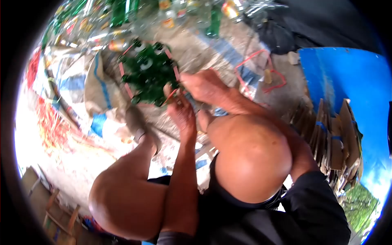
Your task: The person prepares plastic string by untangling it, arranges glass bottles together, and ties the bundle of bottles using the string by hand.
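A bundle of green glass bottles [149, 73] lies on the ground between my feet, with a pink-red strap [177, 72] around its sides. My left hand [179, 109] is at the bundle's lower right corner, its fingers closed on a short orange-red piece of strap. Against the bundle's right side, my right hand [204, 85] is closed; what it holds is hidden by the fingers and blur. That forearm passes beyond my right knee [255, 153].
Many loose bottles [118, 34] lie across the top. A loose red strap loop [274, 86] is on the ground at the right, near stacked cardboard [339, 139] and a blue sheet [347, 81]. Sacking [96, 85] and red strands [53, 126] are at the left.
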`<state>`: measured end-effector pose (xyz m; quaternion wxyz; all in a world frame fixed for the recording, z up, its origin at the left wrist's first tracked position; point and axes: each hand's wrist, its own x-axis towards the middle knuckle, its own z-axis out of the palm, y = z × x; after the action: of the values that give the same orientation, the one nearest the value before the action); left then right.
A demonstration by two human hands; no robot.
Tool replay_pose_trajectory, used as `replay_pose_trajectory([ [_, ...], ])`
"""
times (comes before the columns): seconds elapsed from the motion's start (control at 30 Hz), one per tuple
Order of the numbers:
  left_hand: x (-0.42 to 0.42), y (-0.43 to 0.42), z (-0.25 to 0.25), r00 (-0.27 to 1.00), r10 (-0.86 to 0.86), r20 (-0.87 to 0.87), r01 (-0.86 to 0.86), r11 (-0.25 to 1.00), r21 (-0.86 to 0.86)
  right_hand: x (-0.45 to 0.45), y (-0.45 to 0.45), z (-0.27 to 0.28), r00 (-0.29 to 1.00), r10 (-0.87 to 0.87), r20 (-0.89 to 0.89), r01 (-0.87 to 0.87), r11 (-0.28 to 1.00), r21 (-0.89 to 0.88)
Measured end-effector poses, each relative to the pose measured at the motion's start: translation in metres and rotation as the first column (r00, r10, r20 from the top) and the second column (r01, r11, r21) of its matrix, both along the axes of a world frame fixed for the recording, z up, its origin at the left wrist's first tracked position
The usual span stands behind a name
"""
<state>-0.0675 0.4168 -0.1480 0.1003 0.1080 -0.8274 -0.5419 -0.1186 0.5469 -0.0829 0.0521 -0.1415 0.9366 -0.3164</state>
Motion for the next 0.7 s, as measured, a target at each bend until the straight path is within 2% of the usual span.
replay_pose_trajectory([
  [0.03, -0.003, -0.002, 0.001, 0.999, 0.0, -0.052, -0.003, 0.998, -0.059, 0.0, 0.0, -0.002, 1.0, 0.019, -0.001, -0.019, 1.0, 0.002],
  [0.1, -0.002, 0.0, 0.008, 0.999, 0.012, 0.038, -0.01, 0.999, -0.047, -0.001, 0.0, -0.001, 0.998, 0.044, -0.054, -0.045, 0.999, -0.007],
  [0.3, -0.002, -0.001, 0.013, 0.999, 0.006, 0.036, -0.005, 0.999, -0.045, 0.0, 0.0, 0.008, 0.996, 0.086, -0.008, -0.085, 0.994, 0.07],
  [0.33, 0.0, -0.002, 0.017, 0.994, -0.002, 0.108, 0.008, 0.998, -0.056, 0.001, 0.0, 0.011, 0.996, 0.09, 0.008, -0.091, 0.993, 0.072],
  [0.4, 0.002, -0.005, 0.016, 0.991, -0.008, 0.136, 0.026, 0.991, -0.133, 0.003, 0.003, 0.019, 0.995, 0.099, 0.026, -0.101, 0.988, 0.113],
  [0.43, 0.0, -0.004, 0.012, 0.99, -0.017, 0.14, 0.04, 0.986, -0.162, 0.005, 0.004, 0.021, 0.995, 0.088, 0.042, -0.091, 0.994, 0.064],
  [0.47, 0.0, -0.006, 0.0, 0.998, -0.055, -0.016, 0.053, 0.992, -0.115, 0.008, 0.005, 0.021, 0.993, 0.057, 0.1, -0.067, 0.993, 0.1],
  [0.5, 0.002, -0.005, 0.007, 0.998, -0.057, 0.021, 0.059, 0.995, -0.081, 0.01, 0.008, 0.019, 0.988, 0.023, 0.156, -0.045, 0.99, 0.135],
  [0.57, 0.003, -0.007, 0.014, 0.99, -0.111, 0.083, 0.125, 0.973, -0.195, 0.018, 0.015, 0.001, 0.986, 0.028, 0.165, -0.018, 0.998, -0.059],
  [0.63, 0.009, -0.006, 0.025, 0.97, -0.108, 0.216, 0.138, 0.982, -0.13, 0.024, 0.02, -0.006, 0.986, 0.037, 0.161, -0.001, 0.976, -0.216],
  [0.7, 0.015, -0.002, 0.04, 0.968, -0.097, 0.232, 0.107, 0.994, -0.029, 0.029, 0.023, -0.007, 0.969, 0.046, 0.245, 0.007, 0.978, -0.209],
])
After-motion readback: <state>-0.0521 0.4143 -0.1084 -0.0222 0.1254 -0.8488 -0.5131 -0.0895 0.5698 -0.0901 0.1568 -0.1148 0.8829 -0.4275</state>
